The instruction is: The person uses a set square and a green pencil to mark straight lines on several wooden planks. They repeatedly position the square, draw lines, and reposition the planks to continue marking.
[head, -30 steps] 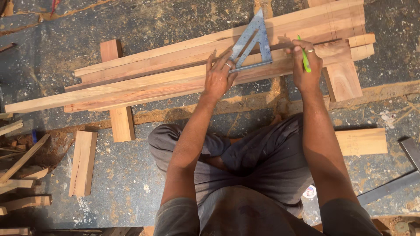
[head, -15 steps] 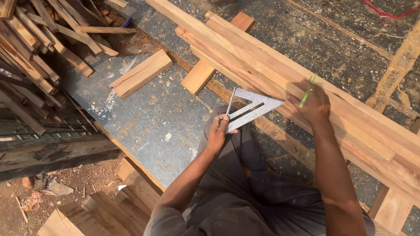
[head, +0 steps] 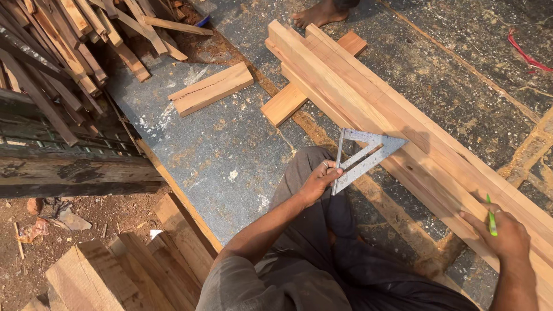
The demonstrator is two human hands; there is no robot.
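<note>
The left hand (head: 315, 181) grips one corner of a triangular metal square (head: 364, 154), whose far tip lies over the near edge of the long wooden planks (head: 403, 124). The right hand (head: 500, 233) rests on the same planks well along from the square, fingers curled around a green pencil (head: 491, 216); its wrist is cut off at the frame's lower edge. Beyond the planks' far end, a bare foot (head: 319, 12) is half out of view.
</note>
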